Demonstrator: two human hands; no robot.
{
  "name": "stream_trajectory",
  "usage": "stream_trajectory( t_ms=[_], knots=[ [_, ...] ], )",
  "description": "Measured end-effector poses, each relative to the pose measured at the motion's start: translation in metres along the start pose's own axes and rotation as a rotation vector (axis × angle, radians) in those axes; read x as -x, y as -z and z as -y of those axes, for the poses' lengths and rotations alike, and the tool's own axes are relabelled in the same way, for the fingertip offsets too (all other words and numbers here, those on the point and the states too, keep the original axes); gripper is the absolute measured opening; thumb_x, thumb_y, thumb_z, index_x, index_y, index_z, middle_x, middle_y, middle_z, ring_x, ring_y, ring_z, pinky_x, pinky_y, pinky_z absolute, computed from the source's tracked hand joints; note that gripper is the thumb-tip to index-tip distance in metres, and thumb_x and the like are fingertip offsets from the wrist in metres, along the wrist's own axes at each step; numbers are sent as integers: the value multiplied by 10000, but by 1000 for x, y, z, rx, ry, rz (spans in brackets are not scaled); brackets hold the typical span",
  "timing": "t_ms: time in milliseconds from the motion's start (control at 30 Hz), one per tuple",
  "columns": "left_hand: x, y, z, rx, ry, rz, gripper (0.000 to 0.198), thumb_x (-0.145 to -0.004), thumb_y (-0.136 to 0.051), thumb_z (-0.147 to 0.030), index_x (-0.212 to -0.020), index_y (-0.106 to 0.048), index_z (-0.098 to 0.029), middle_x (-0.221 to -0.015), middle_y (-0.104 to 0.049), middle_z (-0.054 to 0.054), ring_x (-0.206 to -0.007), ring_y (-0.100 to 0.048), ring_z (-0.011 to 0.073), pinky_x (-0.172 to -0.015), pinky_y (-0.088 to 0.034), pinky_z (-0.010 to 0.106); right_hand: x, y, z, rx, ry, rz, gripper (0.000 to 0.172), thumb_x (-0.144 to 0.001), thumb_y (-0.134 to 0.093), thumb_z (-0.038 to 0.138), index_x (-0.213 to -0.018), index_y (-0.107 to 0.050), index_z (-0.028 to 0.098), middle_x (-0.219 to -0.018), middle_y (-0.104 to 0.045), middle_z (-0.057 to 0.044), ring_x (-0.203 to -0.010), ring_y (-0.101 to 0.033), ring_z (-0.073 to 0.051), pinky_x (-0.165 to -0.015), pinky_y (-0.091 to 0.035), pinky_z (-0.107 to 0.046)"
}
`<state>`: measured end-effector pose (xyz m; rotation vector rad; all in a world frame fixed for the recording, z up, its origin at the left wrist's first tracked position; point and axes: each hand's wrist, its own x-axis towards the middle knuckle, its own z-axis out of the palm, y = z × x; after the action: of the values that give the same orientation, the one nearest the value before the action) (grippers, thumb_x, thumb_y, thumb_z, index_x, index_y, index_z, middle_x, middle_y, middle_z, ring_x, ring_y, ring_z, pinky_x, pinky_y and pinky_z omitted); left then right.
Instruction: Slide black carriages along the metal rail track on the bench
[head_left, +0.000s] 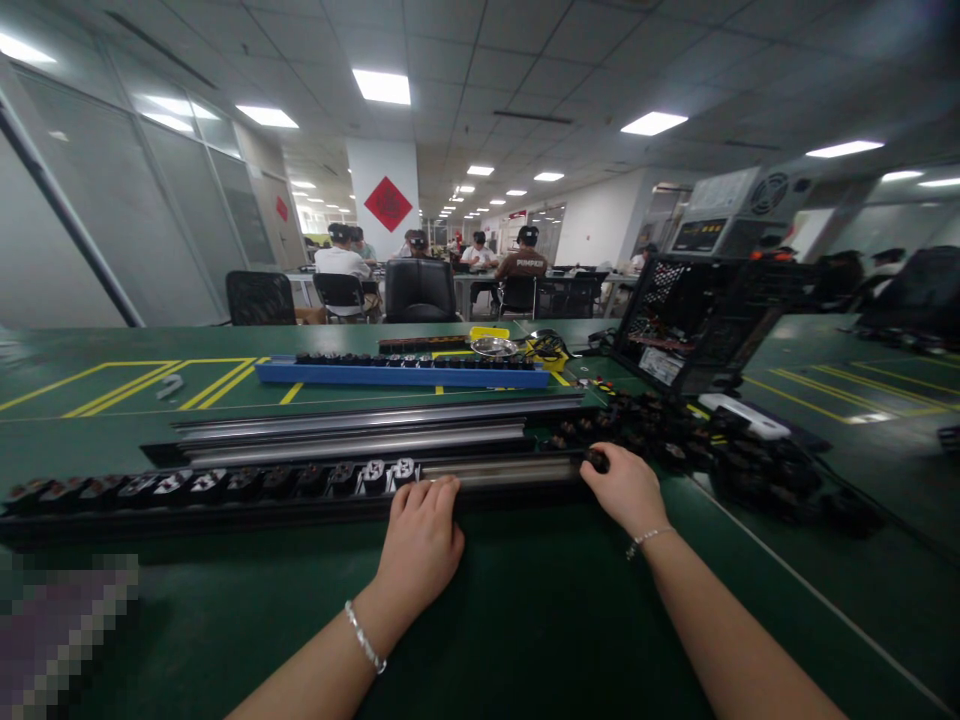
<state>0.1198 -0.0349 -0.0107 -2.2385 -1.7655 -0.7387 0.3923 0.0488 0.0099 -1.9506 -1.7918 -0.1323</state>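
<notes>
Sockets [225,482] fill the left part of the long black rail [495,470]. Behind the rail, a blue tray [401,375] holds black parts; far behind, a shirt [529,265] reads PUMPKIN. The left hand [420,540] lies loose on the rail; the right hand [626,490] pinches a small black piece [598,460] at its right end

Bright white ceiling lights [381,87] above the table [525,620] light the room evenly, with faint shadows and a dull sheen on the metal rails [352,432] across its middle, while lines bow outward, people [341,262] beyond its far side look soft, and a pixelated patch [60,630] hides its near left corner.
</notes>
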Motion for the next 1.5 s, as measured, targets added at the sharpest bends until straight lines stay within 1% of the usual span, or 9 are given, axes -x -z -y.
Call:
stream_trajectory(
  t_ms=[367,633,900,1267,1500],
  knots=[
    [0,0,0,13,2,5,449,-744,-476,-133,-1185,-519,-206,-1172,-610,53,-1075,-500,220,-962,-335,403,0,3,-2,18,-20,-1,313,-748,-468,340,-952,-660,202,-987,-665,-80,-911,-587,-230,-802,-413,-338],
    [0,0,-1,9,8,10,447,-743,-483,-138,-1184,-516,-199,-1167,-612,53,-1069,-498,218,-962,-333,403,-2,7,-4,37,-51,25,338,-759,-446,355,-973,-651,193,-1004,-662,-87,-936,-585,-249,-808,-418,-356],
    [0,0,0,18,7,9,445,-745,-473,-136,-1181,-523,-210,-1168,-611,61,-1070,-504,228,-958,-336,416,-4,4,-13,51,-68,-1,364,-755,-456,356,-1014,-649,188,-1045,-655,-96,-951,-585,-251,-812,-423,-360],
    [1,-1,0,20,3,5,445,-746,-474,-129,-1185,-510,-195,-1178,-605,45,-1075,-489,215,-971,-318,392,-5,4,-17,30,-92,22,372,-759,-448,363,-1022,-643,187,-1065,-643,-93,-966,-578,-252,-826,-426,-359],
    [1,0,1,11,-5,1,441,-751,-474,-135,-1187,-511,-192,-1170,-607,46,-1073,-489,211,-971,-322,393,-10,2,-28,-22,-107,-2,358,-750,-466,336,-1004,-651,166,-1050,-642,-104,-946,-583,-226,-830,-426,-324]
  ],
)
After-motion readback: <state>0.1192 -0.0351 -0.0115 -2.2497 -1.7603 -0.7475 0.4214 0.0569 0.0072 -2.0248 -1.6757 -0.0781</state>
